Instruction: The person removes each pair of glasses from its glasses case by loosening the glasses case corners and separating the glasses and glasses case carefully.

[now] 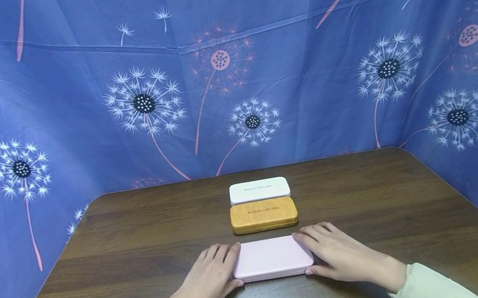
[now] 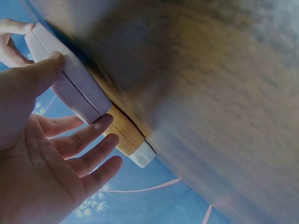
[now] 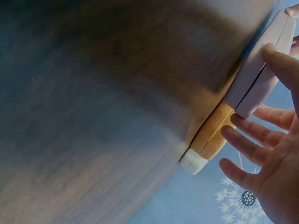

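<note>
A pale pink glasses case (image 1: 271, 258), its lid closed, lies lengthwise across the near part of the table between both hands. The left hand (image 1: 205, 282) grips its left end, and the right hand (image 1: 346, 256) grips its right end. Each thumb presses the near long side by the seam, while the forefingers reach toward the far corners. In the left wrist view the thumb (image 2: 44, 70) sits along the seam of the case (image 2: 81, 88), other fingers spread past its end. The right wrist view shows the same hold by the right thumb (image 3: 280, 63).
Beyond the pink case stands a mustard-yellow glasses case (image 1: 263, 215) with dark lettering. Directly behind it is a white case (image 1: 259, 190), also lettered. The brown wooden table (image 1: 140, 239) ends at a blue dandelion-print cloth (image 1: 301, 65) hanging at the back and both sides.
</note>
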`<state>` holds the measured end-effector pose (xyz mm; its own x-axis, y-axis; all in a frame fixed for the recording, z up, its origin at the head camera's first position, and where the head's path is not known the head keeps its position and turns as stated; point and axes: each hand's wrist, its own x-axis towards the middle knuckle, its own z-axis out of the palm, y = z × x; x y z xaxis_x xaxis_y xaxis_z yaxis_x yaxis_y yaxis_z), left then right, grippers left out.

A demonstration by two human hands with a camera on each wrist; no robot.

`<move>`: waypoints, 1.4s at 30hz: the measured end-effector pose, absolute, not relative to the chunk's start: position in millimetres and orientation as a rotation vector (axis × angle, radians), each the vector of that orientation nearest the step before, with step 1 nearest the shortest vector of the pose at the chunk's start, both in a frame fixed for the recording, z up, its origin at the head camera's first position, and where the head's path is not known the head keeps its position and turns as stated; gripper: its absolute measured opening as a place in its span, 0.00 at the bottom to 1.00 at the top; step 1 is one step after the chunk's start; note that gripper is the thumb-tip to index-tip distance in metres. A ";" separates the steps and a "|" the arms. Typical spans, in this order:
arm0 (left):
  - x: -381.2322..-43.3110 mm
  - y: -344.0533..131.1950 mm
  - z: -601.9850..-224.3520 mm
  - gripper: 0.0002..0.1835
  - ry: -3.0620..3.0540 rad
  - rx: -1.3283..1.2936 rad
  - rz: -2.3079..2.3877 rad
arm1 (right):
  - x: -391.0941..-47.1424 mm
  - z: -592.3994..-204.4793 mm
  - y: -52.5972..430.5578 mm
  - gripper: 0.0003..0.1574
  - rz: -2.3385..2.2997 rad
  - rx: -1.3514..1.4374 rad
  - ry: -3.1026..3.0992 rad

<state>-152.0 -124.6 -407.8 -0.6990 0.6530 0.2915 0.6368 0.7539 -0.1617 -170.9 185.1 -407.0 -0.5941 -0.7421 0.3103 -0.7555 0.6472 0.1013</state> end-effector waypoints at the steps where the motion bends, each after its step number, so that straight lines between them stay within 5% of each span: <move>1: -151.2 -124.7 -407.9 0.37 -2.621 -0.997 0.068 | -170.3 -407.0 185.0 0.42 0.057 1.198 -2.543; 42: -160.3 -125.2 -410.8 0.43 -2.751 -1.070 -0.079 | -173.8 -406.5 181.5 0.45 0.079 1.210 -2.582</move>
